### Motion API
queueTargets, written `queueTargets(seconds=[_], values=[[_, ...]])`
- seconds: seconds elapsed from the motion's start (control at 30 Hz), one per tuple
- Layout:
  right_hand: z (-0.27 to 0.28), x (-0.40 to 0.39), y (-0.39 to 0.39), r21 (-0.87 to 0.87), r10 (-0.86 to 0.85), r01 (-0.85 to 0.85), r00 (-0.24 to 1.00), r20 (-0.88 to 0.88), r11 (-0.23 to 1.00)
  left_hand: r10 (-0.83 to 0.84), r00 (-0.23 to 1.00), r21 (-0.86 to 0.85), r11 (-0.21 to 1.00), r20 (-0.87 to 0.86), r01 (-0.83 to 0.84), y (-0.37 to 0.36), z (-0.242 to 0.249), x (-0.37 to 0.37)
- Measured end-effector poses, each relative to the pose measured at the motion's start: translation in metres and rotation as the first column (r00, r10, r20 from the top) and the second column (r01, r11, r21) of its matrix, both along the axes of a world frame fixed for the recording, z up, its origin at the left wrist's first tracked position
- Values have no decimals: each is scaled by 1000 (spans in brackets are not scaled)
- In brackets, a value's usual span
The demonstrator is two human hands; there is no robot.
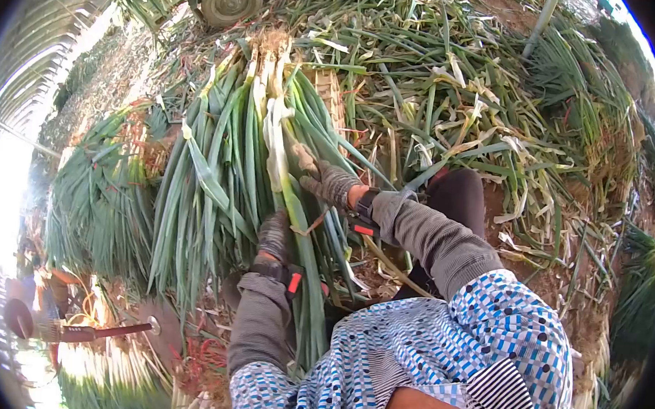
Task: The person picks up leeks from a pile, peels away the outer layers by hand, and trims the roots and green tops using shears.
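Observation:
A heap of long green onions lies in front of me, their roots pointing away and their leaves toward me. My left hand, in a striped glove, is closed around the leafy part of one green onion; its fingertips are partly hidden by the leaves. Higher up on that same stalk, my right hand, in a matching glove, has its fingers bent against the pale section. The leaves of this onion trail down between my forearms.
Loose leaves and peelings cover the ground to the right. Another onion bundle lies on the left, with pale-stemmed bundles at lower left. A wheel of a cart stands at the top, and a metal pole rises at upper right.

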State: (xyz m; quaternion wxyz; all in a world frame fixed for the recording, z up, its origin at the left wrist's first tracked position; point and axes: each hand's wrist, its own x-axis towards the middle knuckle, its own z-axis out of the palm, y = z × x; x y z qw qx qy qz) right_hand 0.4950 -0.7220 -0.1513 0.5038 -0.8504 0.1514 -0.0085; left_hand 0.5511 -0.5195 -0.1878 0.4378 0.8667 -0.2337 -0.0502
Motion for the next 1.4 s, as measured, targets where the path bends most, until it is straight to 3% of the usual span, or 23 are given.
queueTargets(seconds=[0.1, 0.2, 0.27, 0.3, 0.37, 0.4, 0.57, 0.63, 0.67, 0.8, 0.9, 0.93, 1.07, 1.13, 1.2, 1.27, 1.37, 1.4], values=[[-7, 10, 5, -17, -74, 74, 996, -54, 997, 153, 960, 19, 987, 235, -162, -14, -2, -1], [-28, 20, 4, -5, -112, 111, 993, -27, 994, 96, 964, 260, 952, 246, -162, -25, 48, -15], [-12, 22, 3, 4, -129, 129, 991, -30, 992, -80, 927, 518, 845, 366, -132, -26, 5, 12], [-14, 25, 1, 4, -109, 109, 994, -4, 994, -179, 898, 631, 765, 401, -129, -33, 9, 14], [-17, 30, -7, -6, -78, 79, 996, 51, 997, -163, 926, 610, 787, 340, -85, -44, 19, 15], [0, 26, -10, -1, -114, 114, 993, -44, 994, -152, 952, 625, 779, 266, -50, -50, 20, 19], [1, 20, -22, -39, -34, 30, 991, -130, 999, -107, 994, 633, 772, 38, 59, -70, 29, 38], [7, 12, -30, -23, -45, 42, 987, -156, 999, -104, 995, 627, 774, -14, 90, -75, 34, 44], [8, 9, -35, 52, 44, -38, 990, -133, 998, -103, 994, 624, 775, -35, 102, -76, 36, 45], [-10, 11, -41, 85, 65, -63, 998, -24, 994, -110, 989, 619, 772, -96, 146, -90, 39, 45], [2, 5, -44, -27, 66, -70, 991, -120, 997, -119, 984, 601, 780, -130, 173, -97, 36, 39], [5, -10, -41, -18, -24, 35, 908, 418, 999, -127, 979, 583, 788, -159, 197, -96, 38, 40], [10, -27, -86, 237, -51, 30, 995, 85, 971, -176, 936, 442, 844, -306, 303, -76, 67, 63], [-12, -31, -109, 363, -66, 58, 998, 8, 930, -175, 942, 372, 886, -287, 278, -72, 82, 75], [-71, -23, -129, 475, -185, 153, 982, 22, 867, -159, 968, 317, 923, -195, 216, -82, 92, 96], [-52, -24, -134, 631, -266, 347, 938, -223, 693, -134, 988, 295, 943, -82, 153, -100, 98, 124], [-34, -20, -138, 558, -261, 350, 936, -235, 752, -111, 991, 342, 936, 69, 81, -135, 99, 171], [-14, -27, -136, 490, -264, 284, 958, -111, 824, -102, 989, 373, 926, 106, 55, -147, 97, 187]])
